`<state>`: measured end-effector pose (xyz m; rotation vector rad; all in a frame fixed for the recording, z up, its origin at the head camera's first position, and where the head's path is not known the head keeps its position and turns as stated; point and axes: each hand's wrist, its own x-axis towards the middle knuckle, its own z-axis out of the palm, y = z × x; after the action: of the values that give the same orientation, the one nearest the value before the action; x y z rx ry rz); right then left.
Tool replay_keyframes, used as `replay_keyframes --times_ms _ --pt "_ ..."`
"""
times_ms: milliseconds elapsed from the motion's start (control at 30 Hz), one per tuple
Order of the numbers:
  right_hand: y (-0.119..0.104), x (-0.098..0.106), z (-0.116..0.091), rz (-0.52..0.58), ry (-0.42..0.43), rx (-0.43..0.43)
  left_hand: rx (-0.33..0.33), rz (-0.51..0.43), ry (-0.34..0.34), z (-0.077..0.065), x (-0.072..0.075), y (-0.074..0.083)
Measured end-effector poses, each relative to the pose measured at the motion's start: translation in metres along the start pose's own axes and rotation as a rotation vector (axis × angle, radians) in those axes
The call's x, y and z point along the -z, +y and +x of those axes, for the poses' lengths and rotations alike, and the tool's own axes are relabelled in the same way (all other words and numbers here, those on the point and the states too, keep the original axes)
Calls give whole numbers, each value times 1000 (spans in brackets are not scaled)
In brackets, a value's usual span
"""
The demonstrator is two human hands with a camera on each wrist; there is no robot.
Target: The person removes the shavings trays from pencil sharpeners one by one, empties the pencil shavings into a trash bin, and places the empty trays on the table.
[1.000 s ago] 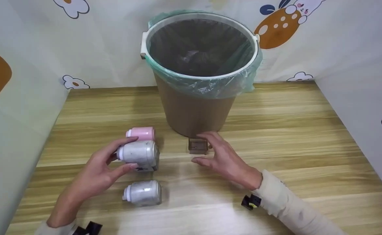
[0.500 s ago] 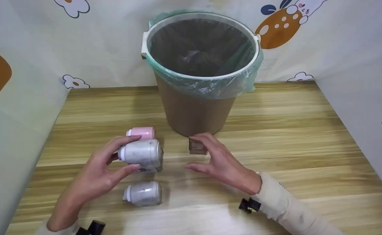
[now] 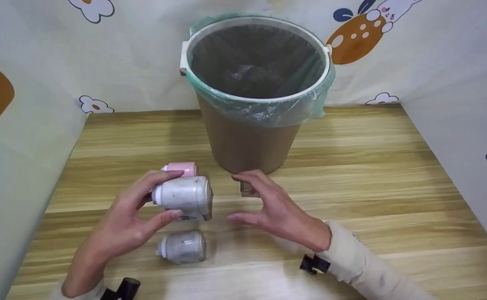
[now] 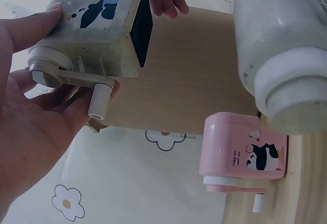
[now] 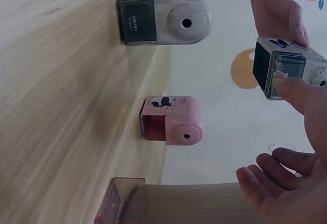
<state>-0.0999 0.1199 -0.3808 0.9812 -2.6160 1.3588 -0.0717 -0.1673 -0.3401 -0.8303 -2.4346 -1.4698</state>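
My left hand (image 3: 131, 227) grips a grey crank pencil sharpener (image 3: 185, 193), holding it tilted above the table. In the left wrist view its crank handle (image 4: 99, 101) and a panda print show; a dark drawer (image 5: 261, 65) faces the right hand in the right wrist view. My right hand (image 3: 278, 208) hovers just right of it, thumb and fingers spread, holding nothing. A pink crank sharpener (image 3: 189, 168) lies behind the held one, partly hidden. Another grey sharpener (image 3: 185, 247) lies nearer me. Below the right hand, a small brown see-through shavings drawer (image 3: 246, 191) is partly covered.
A tall brown waste bin (image 3: 249, 143) stands behind the hands, lined with a green plastic bag (image 3: 268, 113). Patterned cloth walls (image 3: 143, 62) enclose the wooden table (image 3: 364, 175) at the back and sides.
My right hand has moved left, covering more of the small drawer. My left hand has carried the grey sharpener slightly right and up towards it. The other sharpeners lie still.
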Motion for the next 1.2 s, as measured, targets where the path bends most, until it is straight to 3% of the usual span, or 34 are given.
replay_keyframes --times_ms 233,500,667,1200 --pt "-10 -1 4 22 -25 7 -45 -19 -4 3 -1 4" --pt "-17 -4 10 72 -39 81 -66 -40 -5 5 -2 6" --pt "-22 -5 12 82 -55 73 -94 -65 -15 7 -3 6" --pt "-27 -13 16 53 -28 100 -102 -115 -29 7 -7 2"
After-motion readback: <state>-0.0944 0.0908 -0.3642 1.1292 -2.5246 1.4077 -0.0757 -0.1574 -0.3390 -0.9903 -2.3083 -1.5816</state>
